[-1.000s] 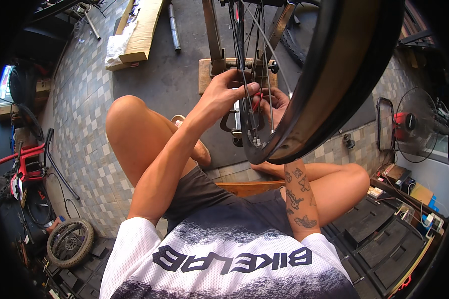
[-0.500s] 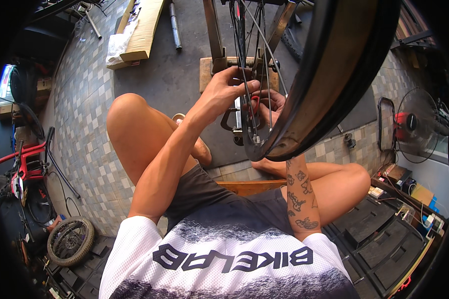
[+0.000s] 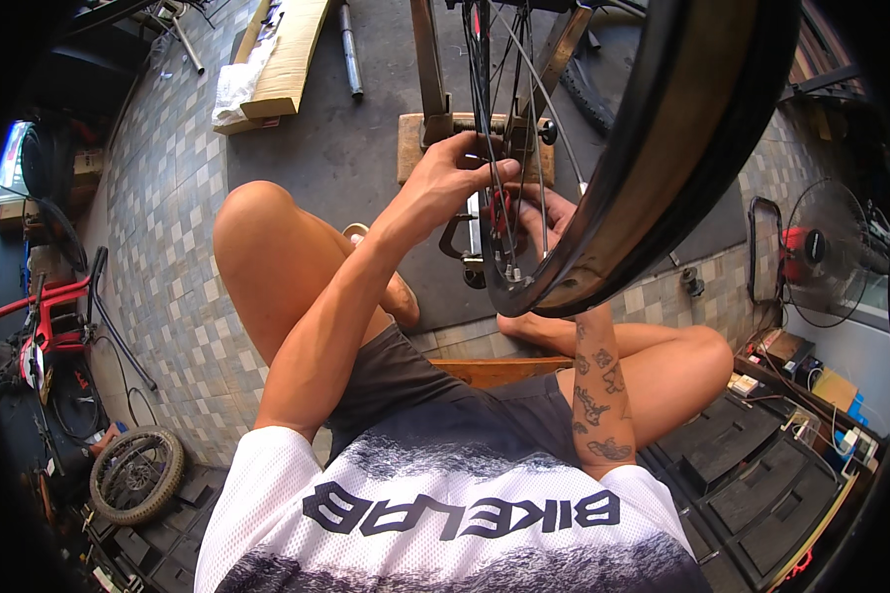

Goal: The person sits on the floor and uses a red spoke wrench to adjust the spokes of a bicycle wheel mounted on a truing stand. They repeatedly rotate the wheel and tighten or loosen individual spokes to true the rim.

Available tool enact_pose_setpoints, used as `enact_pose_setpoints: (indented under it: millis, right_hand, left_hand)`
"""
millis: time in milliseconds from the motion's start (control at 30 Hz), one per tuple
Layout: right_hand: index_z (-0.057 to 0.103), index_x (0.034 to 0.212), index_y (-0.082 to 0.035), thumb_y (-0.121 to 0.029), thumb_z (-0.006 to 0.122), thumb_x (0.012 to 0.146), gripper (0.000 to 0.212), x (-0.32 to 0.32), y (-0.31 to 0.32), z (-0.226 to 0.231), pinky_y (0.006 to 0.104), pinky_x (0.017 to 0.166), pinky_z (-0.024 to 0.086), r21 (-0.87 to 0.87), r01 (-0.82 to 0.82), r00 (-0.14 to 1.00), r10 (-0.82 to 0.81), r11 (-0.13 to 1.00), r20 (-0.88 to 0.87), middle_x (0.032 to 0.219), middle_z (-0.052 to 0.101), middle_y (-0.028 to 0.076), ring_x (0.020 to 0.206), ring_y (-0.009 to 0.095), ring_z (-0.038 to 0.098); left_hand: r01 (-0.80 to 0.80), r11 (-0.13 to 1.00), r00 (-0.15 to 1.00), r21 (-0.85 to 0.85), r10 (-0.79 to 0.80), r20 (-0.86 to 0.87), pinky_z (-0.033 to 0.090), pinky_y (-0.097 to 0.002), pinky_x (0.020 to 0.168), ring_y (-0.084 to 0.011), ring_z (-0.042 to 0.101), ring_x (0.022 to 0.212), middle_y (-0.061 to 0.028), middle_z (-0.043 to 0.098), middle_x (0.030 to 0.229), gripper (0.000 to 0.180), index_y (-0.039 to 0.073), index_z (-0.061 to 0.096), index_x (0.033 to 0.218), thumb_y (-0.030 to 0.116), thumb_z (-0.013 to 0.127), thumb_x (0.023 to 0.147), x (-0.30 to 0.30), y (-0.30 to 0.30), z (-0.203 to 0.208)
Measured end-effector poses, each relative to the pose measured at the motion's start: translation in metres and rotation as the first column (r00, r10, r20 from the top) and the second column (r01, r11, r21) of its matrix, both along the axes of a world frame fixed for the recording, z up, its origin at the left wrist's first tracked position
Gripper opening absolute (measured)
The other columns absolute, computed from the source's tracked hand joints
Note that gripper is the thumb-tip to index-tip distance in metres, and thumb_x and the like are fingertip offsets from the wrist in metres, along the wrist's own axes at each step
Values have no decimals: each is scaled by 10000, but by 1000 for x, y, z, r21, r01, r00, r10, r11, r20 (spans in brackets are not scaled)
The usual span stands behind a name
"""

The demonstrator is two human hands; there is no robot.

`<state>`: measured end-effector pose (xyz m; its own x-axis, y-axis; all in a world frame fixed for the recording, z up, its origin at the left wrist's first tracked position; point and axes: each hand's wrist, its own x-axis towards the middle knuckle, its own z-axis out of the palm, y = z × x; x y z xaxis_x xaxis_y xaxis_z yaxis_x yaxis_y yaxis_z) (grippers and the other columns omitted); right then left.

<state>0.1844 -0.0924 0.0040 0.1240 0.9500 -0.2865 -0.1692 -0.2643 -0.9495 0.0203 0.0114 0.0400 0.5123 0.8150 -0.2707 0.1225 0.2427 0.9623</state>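
A bicycle wheel's rim (image 3: 653,168) slants upright in front of me, held in a metal truing stand (image 3: 428,64) on a wooden base (image 3: 410,158). My left hand (image 3: 455,178) reaches to the spokes (image 3: 483,99), thumb and fingers curled around a bunch of them; some fingertips are hidden. On the wheel's other side is my right hand (image 3: 552,212), partly covered by spokes and rim. Its fingers close on a small red spoke wrench (image 3: 501,210) low among the spokes, near the rim. Exactly which spoke the wrench touches cannot be made out.
An open cardboard box (image 3: 277,74) and a metal tube (image 3: 350,54) lie on the dark mat (image 3: 316,148). To the left are a red bike frame (image 3: 49,306) and a small wheel (image 3: 136,474). A fan (image 3: 826,252) and black cases (image 3: 752,465) stand at right.
The wheel has turned slightly, its spokes and rim shifting a little. My right hand and the red wrench have moved slightly with it; my left hand stays nearly in place.
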Motion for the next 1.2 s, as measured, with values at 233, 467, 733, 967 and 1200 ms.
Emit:
enact_pose_setpoints:
  millis: [233,467,733,967,1200]
  right_hand:
    - [694,1151,1,-175,808,980,270,11,8,-1,284,819,575,-14,-106,983,103,994,-155,1013,764,74,896,120,709]
    - [654,990,-18,-207,874,874,312,-7,22,-20,318,703,543,23,10,978,-15,1000,210,810,686,9,762,102,646]
    - [718,1121,-8,-236,806,936,307,-9,24,-22,304,674,518,50,-39,989,32,998,146,819,678,-13,728,82,611]
    - [672,1325,-4,-227,742,1032,375,24,16,-34,225,615,421,-26,-302,784,233,953,-575,1031,743,25,710,52,557]
    - [670,1254,-40,-301,798,998,388,19,19,-45,199,650,479,-49,-261,851,206,964,-484,1010,730,3,748,34,601]
  left_hand:
    - [5,1000,998,-1,-5,66,572,-337,848,-166,712,996,-96,762,1110,477,-10,700,1302,316,814,973,-4,-4,1]
    - [78,995,993,-67,-71,95,580,-341,864,-162,730,972,-96,767,1089,448,-10,690,1313,275,799,986,1,9,-22]
    - [53,999,995,-2,-52,82,587,-328,865,-160,728,996,-97,765,1097,435,-11,699,1291,280,801,983,0,11,-29]
    - [58,996,994,-72,-52,93,582,-329,877,-166,707,1034,-88,757,1143,483,-8,693,1324,305,812,976,-5,1,-10]
    - [42,999,999,-29,-42,0,569,-347,911,-172,697,1064,-96,755,1158,520,-11,689,1338,332,822,970,-1,-1,2]
